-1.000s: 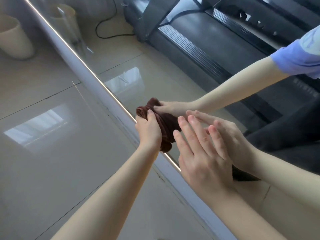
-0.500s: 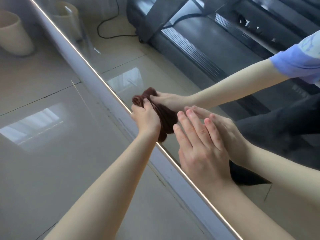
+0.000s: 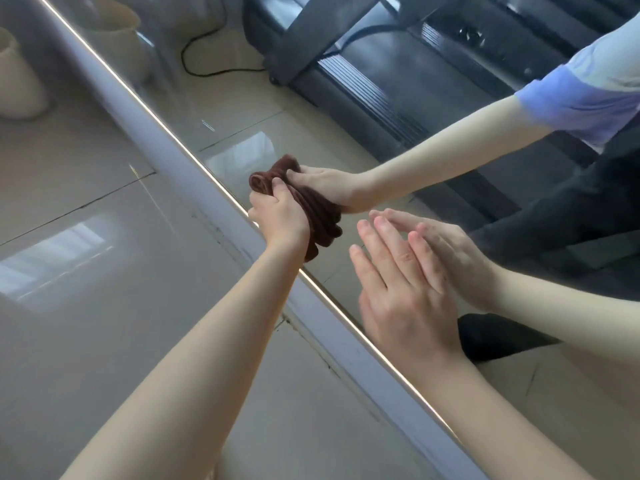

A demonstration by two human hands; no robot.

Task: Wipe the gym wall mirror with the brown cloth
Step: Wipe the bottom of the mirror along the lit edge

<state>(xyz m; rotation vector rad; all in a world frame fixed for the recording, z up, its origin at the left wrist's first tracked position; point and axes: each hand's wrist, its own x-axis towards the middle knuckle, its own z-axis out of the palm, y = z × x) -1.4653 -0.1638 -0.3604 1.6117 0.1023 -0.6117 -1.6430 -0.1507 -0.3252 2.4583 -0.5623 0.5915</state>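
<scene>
At the foot of the gym wall mirror, just above its pale frame strip: one brown cloth, bunched into a thick roll and pressed to the glass, meeting its own reflection.

Long axis: roughly along the strip, from upper left to lower right in the head view.

Holder: left hand, fingers and thumb curled tight round the roll. The cloth lies on the glass side of this hand, and its loose end trails down past the wrist.

Second item: right hand, fingers straight and together, holding nothing, palm turned to the pane just beside the cloth's near end. Whether the palm touches the glass cannot be told.

Nearer hand: left, already on the cloth.

Judgement: a stroke along the cloth's axis toward the near side would meet the right hand. A stroke the other way along the strip, or up the pane, would lead away from it.

Surroundings: glossy floor tiles, cream pot, treadmill seen in reflection.
</scene>
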